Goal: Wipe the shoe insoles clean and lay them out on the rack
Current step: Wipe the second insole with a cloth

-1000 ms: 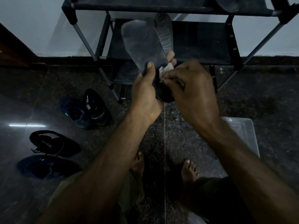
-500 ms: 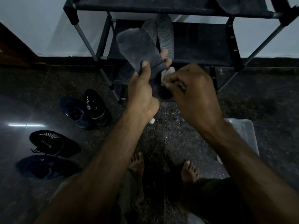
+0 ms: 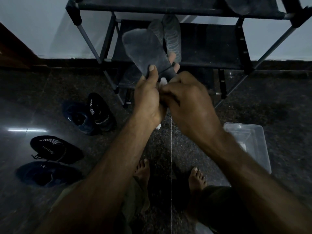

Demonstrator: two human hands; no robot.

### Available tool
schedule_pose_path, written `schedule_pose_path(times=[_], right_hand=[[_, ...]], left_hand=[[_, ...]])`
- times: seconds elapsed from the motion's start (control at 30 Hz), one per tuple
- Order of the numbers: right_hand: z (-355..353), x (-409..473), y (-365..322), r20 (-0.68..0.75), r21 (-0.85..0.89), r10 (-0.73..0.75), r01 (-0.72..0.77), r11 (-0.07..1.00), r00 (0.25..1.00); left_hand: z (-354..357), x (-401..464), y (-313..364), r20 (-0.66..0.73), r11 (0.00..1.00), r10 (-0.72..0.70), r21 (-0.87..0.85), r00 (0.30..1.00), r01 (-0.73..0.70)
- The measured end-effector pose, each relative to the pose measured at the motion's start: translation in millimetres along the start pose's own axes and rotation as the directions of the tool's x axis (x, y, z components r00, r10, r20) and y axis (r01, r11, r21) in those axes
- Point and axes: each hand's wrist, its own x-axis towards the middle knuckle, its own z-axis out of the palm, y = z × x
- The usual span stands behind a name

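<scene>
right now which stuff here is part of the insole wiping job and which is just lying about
Part of the job:
- insole gripped by the left hand
- white wipe pinched by the right hand
- two insoles on the rack's middle shelf
- rack

Lying about:
- four dark shoes on the floor
- clear plastic tub

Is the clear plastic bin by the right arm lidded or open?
Cannot tell: the bin is translucent, dimly lit, and partly hidden behind the forearm.
</scene>
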Motion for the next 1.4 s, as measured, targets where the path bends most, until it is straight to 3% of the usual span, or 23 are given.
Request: schedule_pose_path(times=[0.07, 0.27, 0.4, 0.5, 0.7, 0.9, 1.1, 1.27, 1.4], right_hand=[[0.3, 0.6, -1.3, 0.028, -0.002, -0.028, 0.028, 1.0, 0.999], [-10.0, 1.7, 12.7, -0.069, -0.045, 0.106, -0.109, 0.993, 0.992], [-1.0, -0.4, -2.8, 0.006, 0.034, 0.015, -0.015, 0.999, 1.0], [-2.6, 0.3, 0.0, 0.056, -0.001, 0.006, -0.006, 1.0, 0.998], [-16.4, 4.7, 22.2, -0.071, -0.085, 0.124, -0.13, 0.988, 0.99], [-0.6, 0.9, -2.4, 0.038, -0.011, 0.026, -0.026, 1.0, 0.999], [-16.7, 10.0, 24.1, -0.131, -0.106, 0.108, -0.122, 0.987, 0.985], [-10.7, 6.3, 11.0, -0.096, 0.024, 0.09, -0.088, 0.996, 0.991], [-12.6, 8.8, 17.6, -0.106, -0.039, 0.075, -0.08, 0.996, 0.992]], left_hand=[[-0.8, 0.1, 0.2, 0.005, 1.0, -0.002, -0.004, 1.0, 0.002], [4.2, -1.4, -0.4, 0.005, 0.998, -0.057, -0.033, 0.998, 0.057], [2.1, -2.7, 0.3, 0.005, 1.0, -0.022, -0.006, 1.0, 0.022], [-2.0, -0.5, 0.1, 0.004, 1.0, -0.022, 0.006, 1.0, 0.022], [4.1, -1.6, -1.1, -0.013, 0.999, -0.036, 0.006, 0.999, 0.036], [-0.8, -2.1, -3.2, 0.015, 0.998, -0.057, 0.019, 0.998, 0.057], [7.5, -6.4, -7.7, -0.019, 0.995, -0.102, 0.008, 0.995, 0.102], [9.0, -9.7, -9.1, 0.004, 0.992, -0.124, 0.001, 0.992, 0.124], [9.5, -10.1, -11.3, 0.011, 0.991, -0.13, -0.003, 0.991, 0.13]])
